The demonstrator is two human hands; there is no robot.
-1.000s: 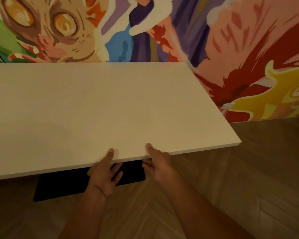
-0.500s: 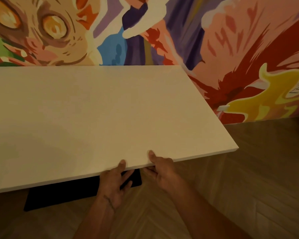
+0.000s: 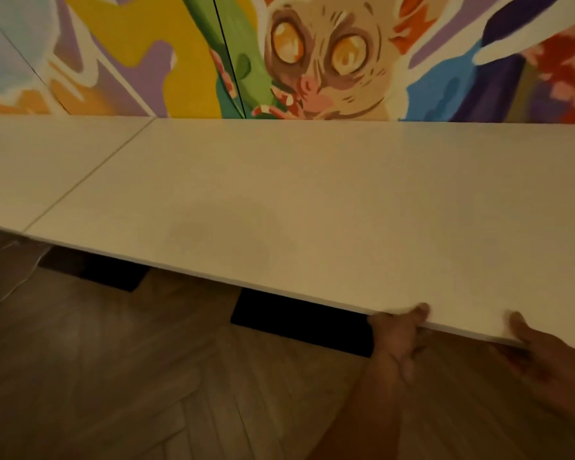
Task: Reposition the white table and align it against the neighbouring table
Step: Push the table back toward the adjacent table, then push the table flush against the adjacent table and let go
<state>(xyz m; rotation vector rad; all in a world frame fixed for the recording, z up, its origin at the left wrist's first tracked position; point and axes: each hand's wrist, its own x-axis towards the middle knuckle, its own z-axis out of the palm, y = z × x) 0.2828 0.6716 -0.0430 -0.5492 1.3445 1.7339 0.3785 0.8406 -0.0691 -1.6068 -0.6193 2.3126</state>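
Observation:
The white table [image 3: 312,200] fills the middle of the view, its far edge against the painted wall. My left hand [image 3: 399,340] grips its near edge, thumb on top and fingers curled underneath. My right hand [image 3: 545,353] grips the same edge further right, thumb on the top surface. At the left, the neighbouring table [image 3: 40,167] meets the white table along a thin seam, and the two tops look level and touching. The white table's black base [image 3: 299,322] shows on the floor beneath.
A colourful mural [image 3: 312,54] with a big-eyed creature covers the wall behind both tables. The neighbouring table's black base [image 3: 113,273] sits on the wood floor [image 3: 146,376]. A thin white cable [image 3: 10,290] trails across the floor at the far left.
My view has swung to the left, bringing the neighbouring table and the seam into sight. Both hands still hold the near edge and now sit at the lower right.

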